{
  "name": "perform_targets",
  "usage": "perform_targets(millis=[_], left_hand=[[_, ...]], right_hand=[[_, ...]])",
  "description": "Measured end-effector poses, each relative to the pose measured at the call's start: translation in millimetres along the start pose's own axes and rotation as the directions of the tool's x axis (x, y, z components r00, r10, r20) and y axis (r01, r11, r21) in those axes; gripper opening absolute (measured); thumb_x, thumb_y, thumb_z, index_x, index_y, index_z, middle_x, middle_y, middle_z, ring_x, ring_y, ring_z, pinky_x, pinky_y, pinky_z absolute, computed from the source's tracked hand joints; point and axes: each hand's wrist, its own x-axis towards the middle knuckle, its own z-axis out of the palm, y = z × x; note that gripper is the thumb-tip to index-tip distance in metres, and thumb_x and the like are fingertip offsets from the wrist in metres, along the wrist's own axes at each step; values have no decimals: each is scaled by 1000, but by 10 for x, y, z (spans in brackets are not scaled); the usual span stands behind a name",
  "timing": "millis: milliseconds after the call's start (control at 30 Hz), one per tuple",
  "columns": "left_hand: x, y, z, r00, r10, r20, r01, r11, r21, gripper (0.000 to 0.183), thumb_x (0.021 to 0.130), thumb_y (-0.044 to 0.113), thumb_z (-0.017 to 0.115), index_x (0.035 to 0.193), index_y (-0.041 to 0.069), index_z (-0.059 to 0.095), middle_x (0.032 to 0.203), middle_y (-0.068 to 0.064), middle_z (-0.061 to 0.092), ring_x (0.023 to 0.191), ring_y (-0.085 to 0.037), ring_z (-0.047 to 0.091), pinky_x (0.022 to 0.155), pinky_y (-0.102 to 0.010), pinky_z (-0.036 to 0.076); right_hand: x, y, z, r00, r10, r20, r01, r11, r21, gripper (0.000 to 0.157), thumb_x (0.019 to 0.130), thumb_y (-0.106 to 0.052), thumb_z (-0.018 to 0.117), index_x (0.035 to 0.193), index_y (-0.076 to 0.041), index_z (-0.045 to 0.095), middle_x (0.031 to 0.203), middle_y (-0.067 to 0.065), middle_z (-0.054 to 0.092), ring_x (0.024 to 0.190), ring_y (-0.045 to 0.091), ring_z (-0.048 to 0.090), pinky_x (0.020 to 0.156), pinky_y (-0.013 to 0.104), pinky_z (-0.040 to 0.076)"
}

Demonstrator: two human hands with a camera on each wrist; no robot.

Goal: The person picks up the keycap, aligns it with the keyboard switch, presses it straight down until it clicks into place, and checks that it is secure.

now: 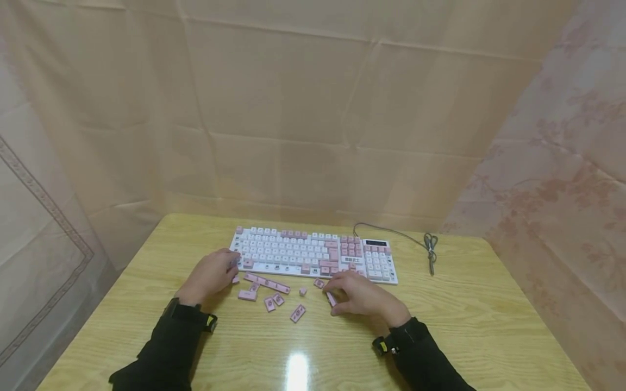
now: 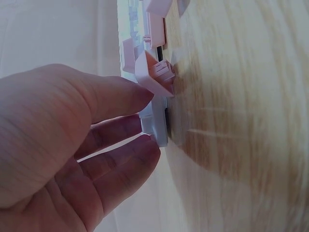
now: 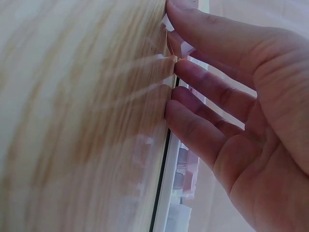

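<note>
A white and pink keyboard (image 1: 288,266) lies on the table, with gaps along its front and left rows where keycaps are off. At its left end my left hand (image 1: 209,276) has its thumb in front and fingers behind the edge, gripping that corner. Beside that thumb a pink keycap (image 2: 153,75) lies tipped, its stem showing. Before the keyboard's front edge, my right hand (image 1: 362,295) pinches a pink keycap (image 1: 332,299) between thumb and index finger; the other fingers, seen in the right wrist view, extend down near the table. A small pink keycap (image 1: 319,283) lies close to that index finger.
Between the hands lie a long pink spacebar (image 1: 267,283) and several loose pink keycaps (image 1: 298,313). The keyboard's cable (image 1: 386,229) runs to a tied bundle (image 1: 431,252) at the right. A cloth curtain (image 1: 313,136) hangs behind the wooden table (image 1: 235,353).
</note>
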Motion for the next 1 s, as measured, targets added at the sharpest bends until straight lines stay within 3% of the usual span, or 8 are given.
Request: perform_targets(millis=[367,667,1000], left_hand=[[-12,31,-40,1000,-22,18,21,1000,7,26,88,11,63,112,-1,66,101,-13,57,79,-19,53,71,-37,48],[-18,43,-64,1000,-6,13,6,1000,2,24,88,10,63,110,-1,66,105,-16,57,84,-22,56,76,-40,50],[-14,42,-65,1000,7,9,-7,1000,3,24,88,10,63,110,-1,66,107,-17,57,87,-24,57,76,-41,50]], right_hand=[[-1,-23,-12,1000,18,-7,-18,999,29,44,77,-34,75,117,-20,65,115,-8,62,108,14,53,100,43,35],[-5,-14,-4,1000,24,-6,-24,999,46,47,77,-32,75,120,-19,64,110,-8,63,97,11,54,89,36,42],[13,-19,-4,999,41,0,-41,993,111,46,77,-28,76,119,-15,62,108,-7,63,96,8,57,84,28,47]])
